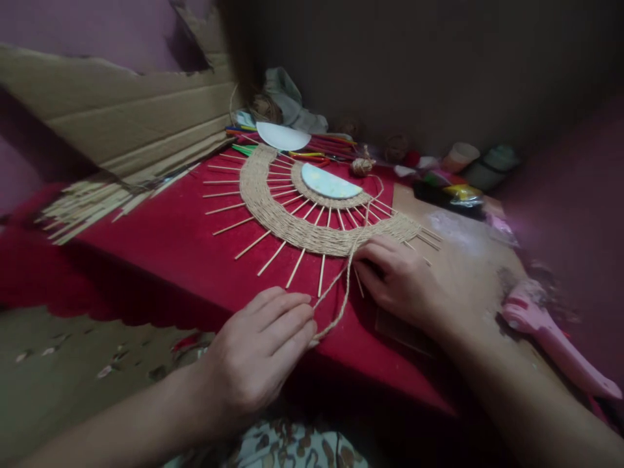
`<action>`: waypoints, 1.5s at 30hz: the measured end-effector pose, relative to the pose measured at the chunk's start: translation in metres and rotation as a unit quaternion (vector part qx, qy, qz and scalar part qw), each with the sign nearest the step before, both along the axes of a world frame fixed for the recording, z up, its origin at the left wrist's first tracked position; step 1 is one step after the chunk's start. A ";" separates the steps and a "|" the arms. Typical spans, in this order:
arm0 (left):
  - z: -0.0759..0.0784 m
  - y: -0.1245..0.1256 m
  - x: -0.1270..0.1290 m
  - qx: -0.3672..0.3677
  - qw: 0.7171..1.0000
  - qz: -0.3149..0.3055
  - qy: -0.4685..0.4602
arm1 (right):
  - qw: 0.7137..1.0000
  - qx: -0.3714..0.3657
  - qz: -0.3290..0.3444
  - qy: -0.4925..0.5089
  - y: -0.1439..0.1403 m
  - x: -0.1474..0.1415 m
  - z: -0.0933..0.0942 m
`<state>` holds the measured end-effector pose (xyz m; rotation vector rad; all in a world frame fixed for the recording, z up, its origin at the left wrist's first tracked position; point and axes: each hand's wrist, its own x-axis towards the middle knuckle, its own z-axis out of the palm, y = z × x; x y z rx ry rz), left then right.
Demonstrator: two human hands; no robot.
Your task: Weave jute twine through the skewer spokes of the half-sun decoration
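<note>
A half-round woven piece (292,224) lies on the red cloth, with thin wooden sticks (251,245) fanning out from a pale blue half-disc (327,182). Twine is woven through the sticks in an inner band and a wider outer band. My left hand (273,338) is closed on a loop of twine (345,299) in front of the piece. At the outer band's near edge, my right hand (392,270) has its fingers bent together where the twine meets the sticks. Its fingertips are partly hidden, so what they pinch is unclear.
Loose wooden sticks (80,205) are piled at the left beside a cardboard sheet (121,107). A small twine ball (361,167) and a white half-disc (283,135) lie behind the piece. A pink glue gun (550,331) rests at the right on the brown board (455,260).
</note>
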<state>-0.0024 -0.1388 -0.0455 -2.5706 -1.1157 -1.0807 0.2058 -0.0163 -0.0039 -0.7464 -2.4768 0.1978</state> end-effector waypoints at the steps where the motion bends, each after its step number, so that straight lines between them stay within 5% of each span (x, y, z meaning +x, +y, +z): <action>1: -0.002 0.000 -0.002 0.002 1.000 -0.005 0.007 | 1.000 -0.011 -0.020 0.014 0.000 0.000 0.002; 5: -0.007 0.001 -0.006 -0.019 1.000 -0.006 0.019 | 0.995 -0.012 -0.074 0.059 0.000 -0.002 0.014; 11: -0.004 0.006 -0.006 -0.023 1.000 -0.018 -0.007 | 0.996 0.005 0.068 -0.057 0.004 -0.023 0.019; 16: 0.006 0.010 -0.006 -0.045 0.998 -0.025 -0.030 | 0.978 0.073 0.083 -0.177 0.008 -0.038 0.012; 21: 0.018 0.013 -0.009 -0.073 0.997 -0.007 -0.036 | 0.976 0.101 0.105 -0.159 0.013 -0.038 0.004; 26: 0.031 0.021 -0.017 -0.099 0.992 0.033 -0.071 | 0.983 0.073 0.100 -0.137 0.016 -0.037 -0.005; 32: 0.049 0.053 -0.027 -0.262 0.948 0.127 -0.132 | 0.992 -0.056 0.102 -0.047 0.010 -0.031 0.008; 36: 0.051 0.074 -0.038 -0.240 0.952 0.174 -0.081 | 0.988 -0.123 0.082 -0.034 0.009 -0.023 0.020; 41: 0.042 0.091 -0.051 -0.174 0.964 0.201 0.027 | 0.997 0.043 -0.018 0.055 0.025 -0.017 0.027; 45: 0.039 0.094 -0.055 -0.191 0.959 0.209 0.028 | 0.935 0.196 -0.178 0.236 0.027 -0.015 0.035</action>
